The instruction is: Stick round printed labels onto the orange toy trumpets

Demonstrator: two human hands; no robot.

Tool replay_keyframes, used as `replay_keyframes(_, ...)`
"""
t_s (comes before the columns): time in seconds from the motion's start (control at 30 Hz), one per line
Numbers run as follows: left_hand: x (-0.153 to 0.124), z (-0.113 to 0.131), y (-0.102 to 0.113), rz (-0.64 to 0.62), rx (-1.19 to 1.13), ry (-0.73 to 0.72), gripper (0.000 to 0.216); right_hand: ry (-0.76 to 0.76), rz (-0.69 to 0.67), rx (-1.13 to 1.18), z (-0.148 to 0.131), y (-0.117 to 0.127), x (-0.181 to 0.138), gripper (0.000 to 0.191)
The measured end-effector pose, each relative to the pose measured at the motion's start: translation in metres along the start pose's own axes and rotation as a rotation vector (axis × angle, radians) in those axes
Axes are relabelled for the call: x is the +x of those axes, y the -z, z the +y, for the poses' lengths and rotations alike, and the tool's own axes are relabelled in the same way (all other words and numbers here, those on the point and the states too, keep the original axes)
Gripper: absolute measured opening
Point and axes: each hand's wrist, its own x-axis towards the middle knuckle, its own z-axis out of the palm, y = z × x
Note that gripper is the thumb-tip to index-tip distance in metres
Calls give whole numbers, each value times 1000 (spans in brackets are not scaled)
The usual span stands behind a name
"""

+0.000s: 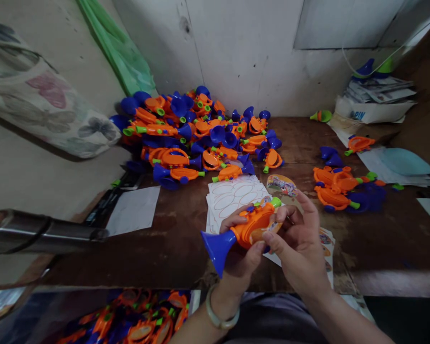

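Observation:
My left hand [245, 260] grips an orange toy trumpet [249, 225] with a blue bell and a green mouthpiece, tilted above the table. My right hand [303, 241] pinches an oval sticker [263, 233] between thumb and fingers, against the trumpet's side. Whether the sticker is stuck down there, I cannot tell. Beneath the trumpet lies a stack of sheets [232, 193] printed with oval outlines. Another oval sticker [281, 185] with a colourful picture is just beyond my right fingertips. More sticker sheets [327, 251] show partly behind my right hand.
A big heap of toy trumpets [179, 157] fills the table's back left. Several orange pieces [335, 184] lie at the right. A metal cylinder [39, 231] juts in from the left. More trumpets [139, 320] sit below the table's front edge.

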Motion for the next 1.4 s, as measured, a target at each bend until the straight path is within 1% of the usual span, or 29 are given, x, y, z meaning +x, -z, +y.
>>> replay_keyframes(0.17, -1, 3, -1, 3, -33, 31, 46, -4, -4, 23, -2, -1, 1, 79)
replay_keyframes(0.3, -2, 1, 0, 14, -56, 68, 41, -29, -7, 20, -2, -1, 0, 79)
replay_keyframes(0.47, -4, -6, 2, 48, -65, 81, 41, -38, -6, 5, -1, 0, 0, 77)
replay_keyframes(0.63, -6, -5, 3, 31, -77, 119, 42, -54, 4, -33, 0, 1, 1, 74)
replay_keyframes(0.73, -6, -5, 4, 29, -66, 124, 42, -54, 0, -26, 1, 1, 1, 75)
replay_keyframes(0.9, -5, -5, 3, 33, -77, 131, 42, -62, 10, -38, 3, 0, 1, 81)
replay_keyframes(1.0, -6, -6, 3, 49, -90, 138, 41, -55, 15, -43, 4, 0, 1, 78)
replay_keyframes(1.17, -8, -10, 5, 71, -74, 141, 40, -51, -13, -76, 3, 0, 1, 75)
replay_keyframes(1.3, -8, -12, 5, 86, -80, 130, 40, -58, 6, -77, 4, 1, 0, 77)
replay_keyframes(1.4, -7, -11, 3, 77, -99, 133, 39, -52, 16, -69, 5, 0, -1, 75)
